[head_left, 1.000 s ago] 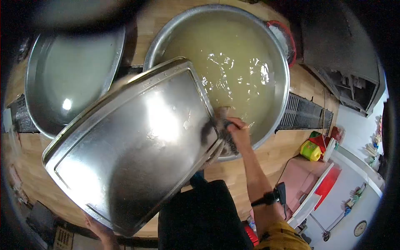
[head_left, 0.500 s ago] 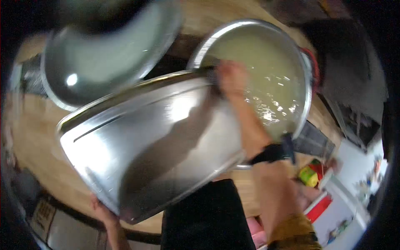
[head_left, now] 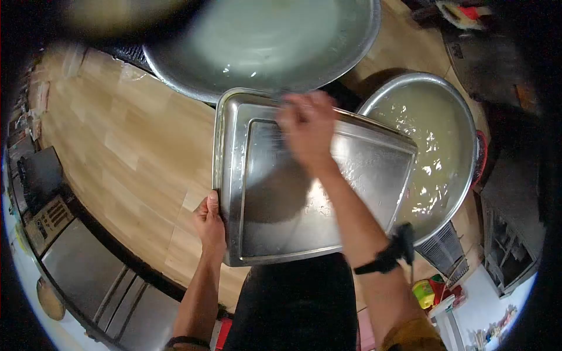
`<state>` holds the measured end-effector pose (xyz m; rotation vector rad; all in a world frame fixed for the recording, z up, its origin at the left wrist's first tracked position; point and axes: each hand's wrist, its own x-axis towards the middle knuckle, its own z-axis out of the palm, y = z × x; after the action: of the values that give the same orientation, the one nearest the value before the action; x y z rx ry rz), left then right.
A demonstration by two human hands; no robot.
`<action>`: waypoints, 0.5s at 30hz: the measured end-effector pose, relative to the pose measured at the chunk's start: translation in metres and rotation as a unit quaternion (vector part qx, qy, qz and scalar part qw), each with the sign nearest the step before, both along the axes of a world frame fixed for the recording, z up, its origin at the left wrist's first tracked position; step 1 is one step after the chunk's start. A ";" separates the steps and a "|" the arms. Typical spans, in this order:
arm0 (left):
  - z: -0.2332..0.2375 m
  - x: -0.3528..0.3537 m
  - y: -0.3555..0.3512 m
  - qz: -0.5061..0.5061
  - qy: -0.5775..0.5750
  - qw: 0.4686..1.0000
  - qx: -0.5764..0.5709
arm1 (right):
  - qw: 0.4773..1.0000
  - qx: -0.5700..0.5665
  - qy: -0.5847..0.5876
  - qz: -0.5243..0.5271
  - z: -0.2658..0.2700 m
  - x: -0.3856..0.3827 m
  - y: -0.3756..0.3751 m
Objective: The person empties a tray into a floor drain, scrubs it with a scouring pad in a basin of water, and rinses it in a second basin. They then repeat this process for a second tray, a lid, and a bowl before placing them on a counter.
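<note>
A rectangular metal tray [head_left: 275, 234] with a raised rim is held tilted in front of me, its wet surface reflecting light. My left hand [head_left: 209, 219] grips its left edge, with the thumb on the rim. Near the far edge, my right hand [head_left: 309, 128] is bent over the tray, fingers curled and slightly blurred. A dark grey scouring pad [head_left: 283, 97] shows partly at its fingertips; the rest is hidden. Beyond the tray stands a wide metal basin [head_left: 369, 44] of cloudy water. Right of it, a round metal basin [head_left: 471, 126] holds yellowish, rippling liquid.
Light wood-patterned flooring [head_left: 123, 152] spreads to the left. Steel cabinet fronts [head_left: 82, 263] line the lower left. A slatted grey stool or crate [head_left: 442, 251] sits beneath the round basin, and a yellow-green packet [head_left: 423, 293] lies at the lower right. A dark blurred shape covers the upper left.
The tray has turned and shifted right, covering part of the round basin's near side. My left hand has risen along its left edge. The head view has swung left.
</note>
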<state>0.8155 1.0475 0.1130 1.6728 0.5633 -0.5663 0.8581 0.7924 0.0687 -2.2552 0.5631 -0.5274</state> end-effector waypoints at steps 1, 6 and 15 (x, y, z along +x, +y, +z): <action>-0.006 -0.001 0.003 0.011 -0.001 1.000 0.000 | 0.998 -0.030 -0.046 -0.005 0.004 0.025 0.030; -0.006 -0.002 0.003 -0.003 0.008 0.999 0.047 | 0.974 0.018 0.170 0.149 0.018 0.049 -0.010; -0.017 -0.005 0.007 0.035 0.004 0.999 0.006 | 0.889 -0.091 0.444 -0.065 -0.071 -0.151 -0.202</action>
<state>0.8107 1.0550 0.0960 1.6553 0.6296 -0.5202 0.7067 0.5905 -0.0027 -2.5809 1.1510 0.4723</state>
